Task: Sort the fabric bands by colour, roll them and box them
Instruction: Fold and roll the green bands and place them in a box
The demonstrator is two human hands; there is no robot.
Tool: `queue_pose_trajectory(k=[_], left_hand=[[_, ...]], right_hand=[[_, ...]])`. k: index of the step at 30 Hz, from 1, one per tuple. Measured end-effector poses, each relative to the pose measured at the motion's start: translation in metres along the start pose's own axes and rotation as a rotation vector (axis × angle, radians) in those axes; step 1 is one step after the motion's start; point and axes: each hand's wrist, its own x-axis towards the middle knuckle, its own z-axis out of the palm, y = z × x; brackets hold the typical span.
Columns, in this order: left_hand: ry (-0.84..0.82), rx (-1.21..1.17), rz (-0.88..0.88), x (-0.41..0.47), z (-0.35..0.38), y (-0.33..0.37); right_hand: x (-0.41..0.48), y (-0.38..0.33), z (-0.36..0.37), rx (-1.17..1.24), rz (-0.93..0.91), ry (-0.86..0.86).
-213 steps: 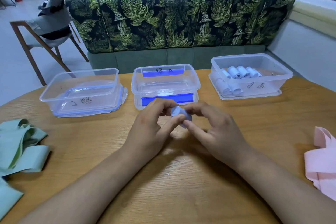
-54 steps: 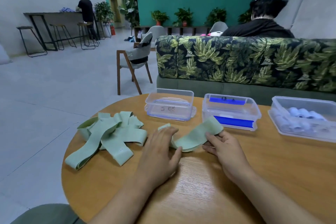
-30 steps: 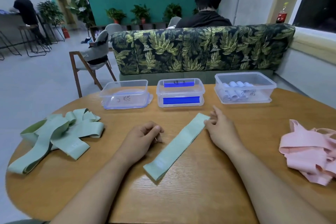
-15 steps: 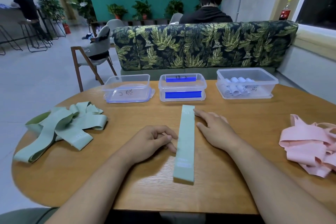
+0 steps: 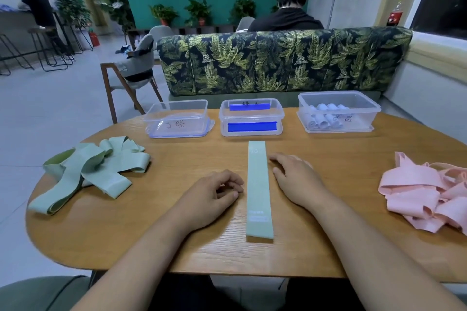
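A green fabric band [image 5: 258, 189] lies flat and straight on the round wooden table [image 5: 177, 255], pointing away from me. My left hand [image 5: 214, 194] rests just left of it, fingers loosely curled and holding nothing. My right hand [image 5: 293, 177] lies flat on the table at the band's right edge. A heap of green bands [image 5: 93, 169] sits at the left, a heap of pink bands [image 5: 427, 194] at the right. Three clear boxes stand at the far edge: left box [image 5: 177, 118], middle box [image 5: 251, 118], and right box [image 5: 338, 111] holding several pale blue rolls.
A leaf-patterned sofa back [image 5: 278, 60] rises behind the boxes, with a person [image 5: 290, 5] seated beyond it. A wooden chair [image 5: 131, 70] stands at the far left of the table. Another person [image 5: 35, 7] stands at a bar in the distance.
The green band was brought from the left heap, laid out and turned straight in front of me. Both hands have let go of it and now rest beside it.
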Motion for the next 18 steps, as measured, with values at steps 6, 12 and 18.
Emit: queue_pose_trajectory(k=[6,12,18], left_hand=[[-0.064,0.363,0.100,0.002,0.004,-0.004],[-0.064,0.372,0.102,0.002,0.004,-0.002],[-0.026,0.319,0.127,-0.004,0.003,0.006]], right_hand=[[-0.044,-0.002,-0.008,-0.029,-0.027,-0.016],[-0.046,-0.008,-0.011,-0.060,-0.074,-0.125],[-0.051,-0.008,-0.011,-0.037,-0.090,-0.064]])
